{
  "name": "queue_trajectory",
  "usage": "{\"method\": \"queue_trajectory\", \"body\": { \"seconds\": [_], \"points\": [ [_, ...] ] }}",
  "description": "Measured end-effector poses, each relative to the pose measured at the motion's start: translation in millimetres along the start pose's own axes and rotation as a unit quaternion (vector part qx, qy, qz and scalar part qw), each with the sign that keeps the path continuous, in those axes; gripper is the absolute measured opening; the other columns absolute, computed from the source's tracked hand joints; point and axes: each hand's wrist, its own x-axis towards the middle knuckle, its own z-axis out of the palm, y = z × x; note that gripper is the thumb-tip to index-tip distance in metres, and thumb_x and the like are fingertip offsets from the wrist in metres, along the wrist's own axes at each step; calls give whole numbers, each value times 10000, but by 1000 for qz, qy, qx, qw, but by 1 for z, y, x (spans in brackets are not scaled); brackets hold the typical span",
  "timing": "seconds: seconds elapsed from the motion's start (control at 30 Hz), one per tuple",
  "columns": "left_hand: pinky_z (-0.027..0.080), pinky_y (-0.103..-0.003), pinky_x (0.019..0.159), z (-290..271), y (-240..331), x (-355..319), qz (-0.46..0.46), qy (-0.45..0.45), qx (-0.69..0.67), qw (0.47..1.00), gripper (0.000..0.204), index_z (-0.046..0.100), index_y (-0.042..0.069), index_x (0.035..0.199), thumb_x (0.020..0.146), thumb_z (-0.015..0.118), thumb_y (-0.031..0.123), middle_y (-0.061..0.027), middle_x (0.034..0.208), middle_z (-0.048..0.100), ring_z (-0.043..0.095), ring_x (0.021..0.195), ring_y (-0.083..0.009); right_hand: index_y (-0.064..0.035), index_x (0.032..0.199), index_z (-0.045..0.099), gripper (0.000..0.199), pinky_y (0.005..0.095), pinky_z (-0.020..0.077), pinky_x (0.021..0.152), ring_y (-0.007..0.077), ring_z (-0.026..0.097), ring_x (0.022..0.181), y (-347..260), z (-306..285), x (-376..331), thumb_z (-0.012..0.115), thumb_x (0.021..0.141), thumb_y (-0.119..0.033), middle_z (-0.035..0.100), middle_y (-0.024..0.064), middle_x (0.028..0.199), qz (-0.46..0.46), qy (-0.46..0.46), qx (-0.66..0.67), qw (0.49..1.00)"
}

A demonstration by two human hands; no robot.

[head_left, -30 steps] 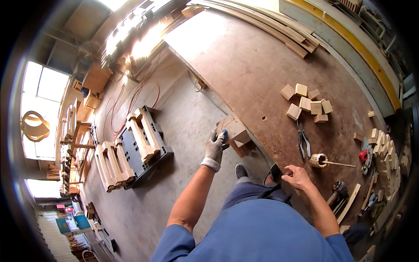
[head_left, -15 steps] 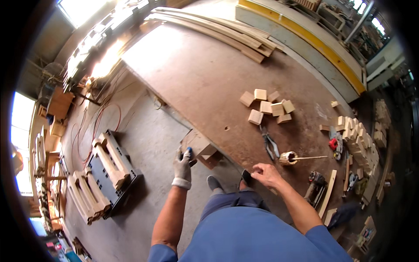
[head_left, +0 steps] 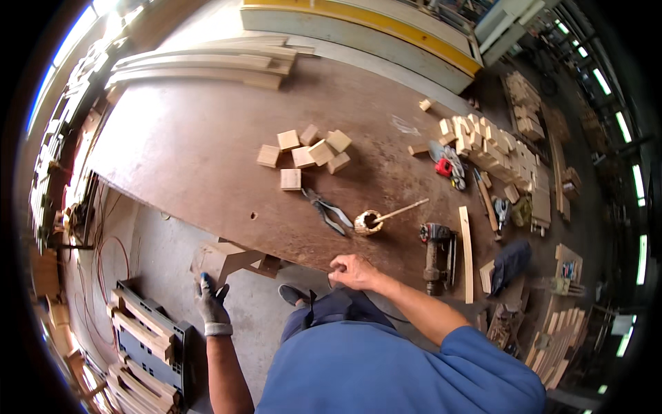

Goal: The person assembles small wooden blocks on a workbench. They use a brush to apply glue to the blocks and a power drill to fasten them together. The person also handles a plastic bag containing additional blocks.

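Note:
My left hand [head_left: 212, 305], in a grey glove with a blue fingertip, hangs left of the table with its fingers apart. Just beyond it, a wooden box-like piece [head_left: 224, 261] juts from under the table edge; I cannot tell whether they touch. My bare right hand [head_left: 355, 271] is at the table's front edge, its fingers curled together; anything within them is hidden. Ahead of that hand lie pliers [head_left: 327, 210] with grey handles and a glue-crusted pot [head_left: 368, 222] with a stick [head_left: 403, 210] across it. Several wooden blocks [head_left: 302, 157] sit beyond the pliers.
On the brown table [head_left: 207, 152] are long boards [head_left: 207, 65] at the far left. A power tool [head_left: 436, 257], a wood strip [head_left: 467, 255], a hammer [head_left: 487, 203] and stacked wood pieces [head_left: 493, 148] lie to the right. A dark pallet [head_left: 148, 338] with wooden parts stands lower left.
My view has swung to the right, so the table and its contents appear farther left. Both hands keep nearly the same shape and stay near the table edge.

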Motion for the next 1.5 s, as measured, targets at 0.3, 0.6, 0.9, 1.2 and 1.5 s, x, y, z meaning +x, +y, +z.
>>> {"method": "queue_trajectory", "body": {
  "seconds": [0.3, 0.6, 0.9, 1.2, 1.5],
  "points": [
    [622, -417, 834, -9, -16, 11, 2, -9, 3, 1000, 550, 497, 118, 1497, 1040, 596, 407, -91, 1461, 528, 657, 1146, -257, -32, 803, 689, 322, 321, 532, 521, 147, 691, 554, 124, -87, -111, 732, 959, -310, 690, 66, 669, 159, 338, -31, 927],
    [596, -445, 875, -13, -16, 10, -47, 20, 26, 998, 391, 604, 160, 1355, 1035, 611, 386, -27, 1276, 596, 598, 1139, -184, -10, 1148, 694, 368, 490, 547, 890, 388, 706, 993, 294, -210, -159, 718, 836, -203, 729, 241, 1041, 385, 448, -172, 789],
    [612, -353, 792, 15, 19, -15, -8, 25, 31, 999, 422, 601, 99, 1355, 1033, 619, 370, -31, 1156, 644, 656, 986, -155, 69, 1313, 560, 479, 514, 472, 1010, 465, 567, 1228, 319, -213, -185, 644, 888, -134, 561, 343, 1339, 372, 351, -300, 805],
    [524, -303, 945, 21, 7, 2, 45, 74, 43, 995, 517, 596, 14, 1401, 1040, 608, 384, -94, 1279, 679, 641, 1120, -168, -18, 1216, 614, 405, 472, 531, 829, 444, 673, 915, 35, -125, -177, 600, 820, -101, 667, 257, 994, 18, 140, -193, 971],
    [505, -338, 1008, 47, 37, 23, 148, 83, 111, 979, 449, 615, 16, 1376, 1000, 677, 253, -190, 1317, 683, 664, 1173, -226, -55, 1501, 499, 500, 287, 511, 583, 122, 608, 603, -174, -7, 41, 443, 1052, -267, 673, 77, 826, -79, -86, 35, 993]
  ]
}}
